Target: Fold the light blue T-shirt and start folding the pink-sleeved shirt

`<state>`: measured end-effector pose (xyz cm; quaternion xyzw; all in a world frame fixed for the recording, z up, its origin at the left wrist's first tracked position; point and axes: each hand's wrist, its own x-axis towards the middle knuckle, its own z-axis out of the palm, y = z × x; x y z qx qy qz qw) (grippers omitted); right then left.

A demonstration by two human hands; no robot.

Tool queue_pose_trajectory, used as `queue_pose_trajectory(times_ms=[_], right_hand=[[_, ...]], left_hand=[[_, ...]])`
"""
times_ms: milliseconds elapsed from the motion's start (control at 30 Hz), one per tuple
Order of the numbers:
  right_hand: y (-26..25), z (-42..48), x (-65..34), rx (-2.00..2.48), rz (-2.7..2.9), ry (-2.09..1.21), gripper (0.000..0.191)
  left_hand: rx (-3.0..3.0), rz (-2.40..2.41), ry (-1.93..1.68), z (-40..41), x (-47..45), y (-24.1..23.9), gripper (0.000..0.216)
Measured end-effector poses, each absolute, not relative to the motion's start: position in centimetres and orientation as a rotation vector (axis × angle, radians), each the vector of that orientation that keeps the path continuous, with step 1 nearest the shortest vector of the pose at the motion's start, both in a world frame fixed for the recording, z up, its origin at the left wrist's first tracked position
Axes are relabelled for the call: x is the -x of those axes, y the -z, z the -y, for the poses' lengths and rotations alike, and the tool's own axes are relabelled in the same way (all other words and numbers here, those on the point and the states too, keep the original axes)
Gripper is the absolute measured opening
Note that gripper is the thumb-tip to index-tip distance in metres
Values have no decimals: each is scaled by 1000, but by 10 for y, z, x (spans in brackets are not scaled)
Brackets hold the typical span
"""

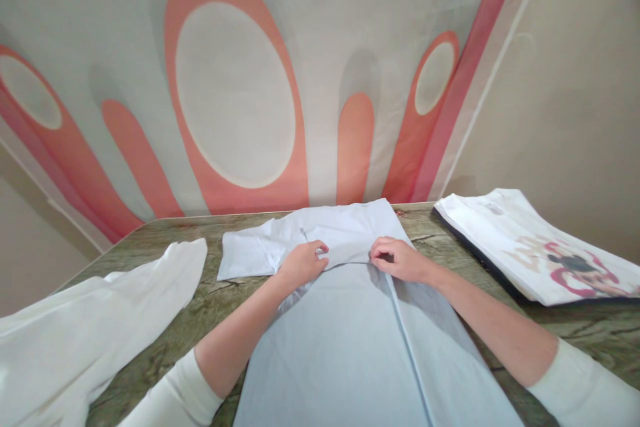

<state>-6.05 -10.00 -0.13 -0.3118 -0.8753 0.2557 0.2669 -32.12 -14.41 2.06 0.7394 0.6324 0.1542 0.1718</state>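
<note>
A pale blue-white T-shirt (340,340) lies flat along the wood-grain table (225,300), its far end near the wall. My left hand (301,263) rests on the shirt's upper left, fingers curled and pinching a fold of cloth beside the spread sleeve (247,253). My right hand (397,258) sits at the upper right, fingers closed on the edge of the same fold. One side of the shirt is folded inward, leaving a straight crease (405,340) running toward me.
A loose white garment (95,320) is heaped at the table's left edge. A stack of folded white T-shirts with a red and black print (545,250) lies at the right. A hanging cloth with orange ovals (235,93) covers the wall behind.
</note>
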Motion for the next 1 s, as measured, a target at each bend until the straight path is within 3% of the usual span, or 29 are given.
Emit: queue_pose_trajectory(times_ms=[167, 433, 767, 1000], right_hand=[[6, 90, 54, 1054, 2113, -756, 21], [20, 85, 51, 974, 2220, -561, 18], [12, 107, 62, 1125, 2494, -6, 26], [20, 101, 60, 1138, 2384, -142, 30]], left_hand=[[-2377, -1870, -364, 156, 309, -30, 25], [-2802, -1227, -255, 156, 249, -27, 28], [-2761, -1410, -343, 148, 230, -11, 14], [-2883, -1453, -189, 147, 230, -15, 18]])
